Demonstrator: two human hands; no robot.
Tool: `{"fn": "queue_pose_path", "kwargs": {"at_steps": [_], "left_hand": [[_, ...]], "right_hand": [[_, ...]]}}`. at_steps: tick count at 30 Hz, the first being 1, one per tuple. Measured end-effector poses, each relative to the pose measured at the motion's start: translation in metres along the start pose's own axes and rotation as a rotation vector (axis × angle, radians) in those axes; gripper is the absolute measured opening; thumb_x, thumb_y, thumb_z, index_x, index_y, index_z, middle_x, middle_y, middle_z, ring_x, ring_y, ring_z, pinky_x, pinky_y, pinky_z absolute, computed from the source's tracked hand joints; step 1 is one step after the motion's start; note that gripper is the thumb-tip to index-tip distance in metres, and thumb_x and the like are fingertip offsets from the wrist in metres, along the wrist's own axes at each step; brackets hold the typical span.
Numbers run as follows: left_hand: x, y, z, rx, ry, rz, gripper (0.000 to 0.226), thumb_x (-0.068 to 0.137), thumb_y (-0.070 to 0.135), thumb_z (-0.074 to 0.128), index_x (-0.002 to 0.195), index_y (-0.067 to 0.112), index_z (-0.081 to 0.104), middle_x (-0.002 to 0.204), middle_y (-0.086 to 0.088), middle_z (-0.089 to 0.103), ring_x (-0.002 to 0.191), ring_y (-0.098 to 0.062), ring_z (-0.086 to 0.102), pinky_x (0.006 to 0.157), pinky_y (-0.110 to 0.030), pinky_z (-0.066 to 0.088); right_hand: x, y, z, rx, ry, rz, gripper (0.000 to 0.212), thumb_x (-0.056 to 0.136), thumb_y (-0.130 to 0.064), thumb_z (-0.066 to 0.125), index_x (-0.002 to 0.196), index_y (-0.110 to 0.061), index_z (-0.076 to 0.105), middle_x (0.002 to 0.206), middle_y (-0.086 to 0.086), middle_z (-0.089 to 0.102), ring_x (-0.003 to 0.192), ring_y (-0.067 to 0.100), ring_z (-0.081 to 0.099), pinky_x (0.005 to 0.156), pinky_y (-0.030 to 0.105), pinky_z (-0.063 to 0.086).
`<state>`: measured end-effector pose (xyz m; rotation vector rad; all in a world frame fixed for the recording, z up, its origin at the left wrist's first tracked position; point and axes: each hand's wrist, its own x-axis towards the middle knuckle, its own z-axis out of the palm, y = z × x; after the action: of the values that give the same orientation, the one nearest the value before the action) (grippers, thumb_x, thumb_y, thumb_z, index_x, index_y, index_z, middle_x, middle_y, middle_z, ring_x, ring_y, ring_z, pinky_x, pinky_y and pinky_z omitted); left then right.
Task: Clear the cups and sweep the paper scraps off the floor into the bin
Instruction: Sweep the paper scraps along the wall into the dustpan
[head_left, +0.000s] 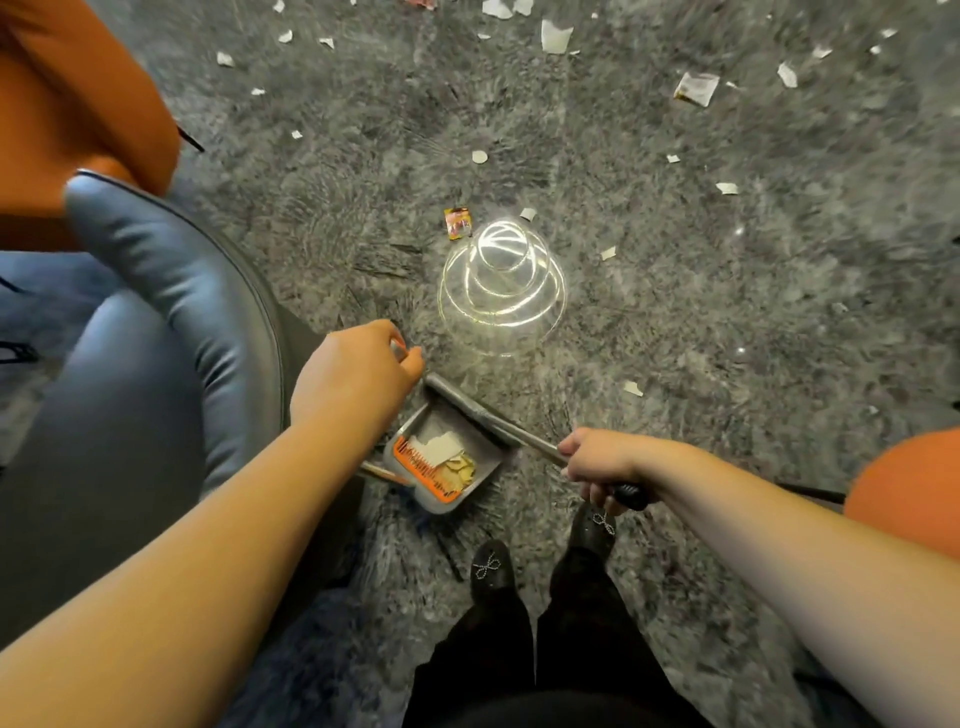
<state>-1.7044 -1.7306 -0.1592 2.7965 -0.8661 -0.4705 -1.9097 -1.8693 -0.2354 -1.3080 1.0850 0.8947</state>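
A grey dustpan (470, 486) with an orange comb edge lies on the grey carpet just ahead of my feet. White and yellowish paper scraps (441, 449) sit inside it. My left hand (353, 379) grips the dustpan's upright handle near its top. My right hand (597, 462) grips the metal broom handle (540, 444), and the grey broom head (467, 405) rests at the dustpan's mouth. A clear plastic cup (501, 283) lies on the carpet just beyond the pan. Several white paper scraps (556, 36) are scattered across the far carpet.
A blue leather armchair (156, 312) stands close on the left, with an orange chair (67, 104) behind it. Another orange seat (909, 488) is at the right edge. A small red-yellow wrapper (457, 222) and a printed sachet (696, 89) lie on the carpet.
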Motion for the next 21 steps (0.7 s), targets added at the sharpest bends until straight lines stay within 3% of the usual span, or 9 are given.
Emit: {"fn": "queue_pose_path", "kwargs": {"at_steps": [6, 14, 18, 21], "left_hand": [[0.000, 0.000, -0.009, -0.010, -0.026, 0.008, 0.026, 0.093, 0.043, 0.058, 0.099, 0.019, 0.067, 0.089, -0.010, 0.068, 0.094, -0.032, 0.062, 0.069, -0.031, 0.041], [0.003, 0.027, -0.012, 0.040, -0.068, 0.097, 0.022, 0.091, 0.045, 0.060, 0.091, 0.023, 0.066, 0.077, -0.005, 0.064, 0.086, -0.028, 0.062, 0.070, -0.032, 0.046], [0.013, 0.054, -0.011, 0.034, -0.103, 0.167, 0.017, 0.090, 0.046, 0.060, 0.089, 0.029, 0.063, 0.070, 0.004, 0.060, 0.073, -0.018, 0.057, 0.066, -0.030, 0.045], [0.023, 0.079, -0.009, -0.001, -0.116, 0.216, 0.014, 0.089, 0.045, 0.062, 0.088, 0.031, 0.064, 0.074, 0.004, 0.062, 0.077, -0.019, 0.060, 0.068, -0.030, 0.046]], "right_hand": [[-0.023, 0.023, -0.013, 0.189, -0.026, 0.000, 0.039, 0.098, -0.007, 0.041, 0.130, -0.030, 0.041, 0.063, 0.003, 0.043, 0.033, 0.003, 0.037, 0.036, 0.010, 0.030], [-0.058, 0.039, -0.033, 0.271, 0.079, -0.085, 0.024, 0.098, -0.004, 0.040, 0.117, -0.014, 0.051, 0.059, 0.003, 0.040, 0.035, 0.005, 0.034, 0.037, 0.012, 0.027], [-0.063, 0.055, -0.058, 0.365, 0.175, -0.094, 0.020, 0.097, -0.004, 0.042, 0.096, -0.023, 0.049, 0.062, 0.006, 0.042, 0.033, 0.007, 0.035, 0.038, 0.014, 0.030], [-0.065, 0.070, -0.078, 0.464, 0.212, -0.082, 0.019, 0.097, -0.003, 0.039, 0.102, -0.019, 0.049, 0.058, 0.007, 0.040, 0.031, 0.007, 0.032, 0.037, 0.012, 0.029]]}}
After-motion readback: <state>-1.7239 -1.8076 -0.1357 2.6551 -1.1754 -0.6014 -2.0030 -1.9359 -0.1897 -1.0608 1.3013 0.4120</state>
